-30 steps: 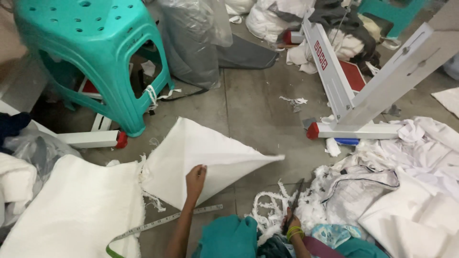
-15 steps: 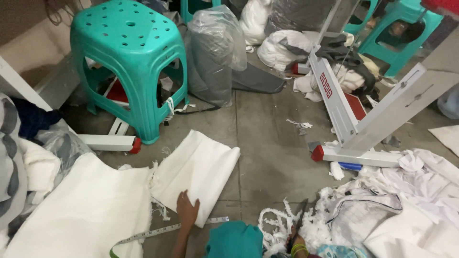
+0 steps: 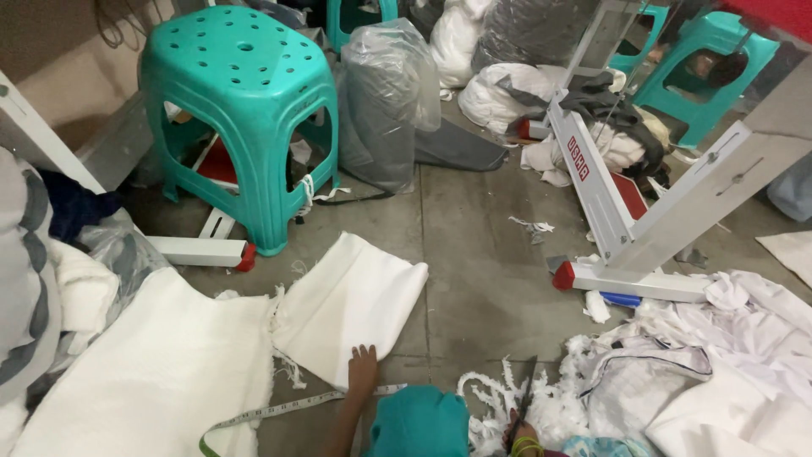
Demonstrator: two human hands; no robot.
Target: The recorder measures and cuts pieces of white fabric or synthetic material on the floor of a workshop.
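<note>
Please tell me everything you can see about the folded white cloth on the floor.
The folded white cloth lies flat on the grey floor, roughly rectangular, with a woven-looking surface and frayed threads along its left edge. The left hand presses on its near edge. It touches a larger white cloth on its left; a measuring tape lies beside its near edge.

Small garment or tailoring workshop, bare concrete floor [image 3: 474, 279], heaps of white fabric offcuts [image 3: 727, 372] right of the hands, measuring tape [image 3: 279, 412] by the left hand [image 3: 364, 371], teal plastic stools [image 3: 241, 110] and plastic-wrapped cloth roll [image 3: 385, 101] beyond
</note>
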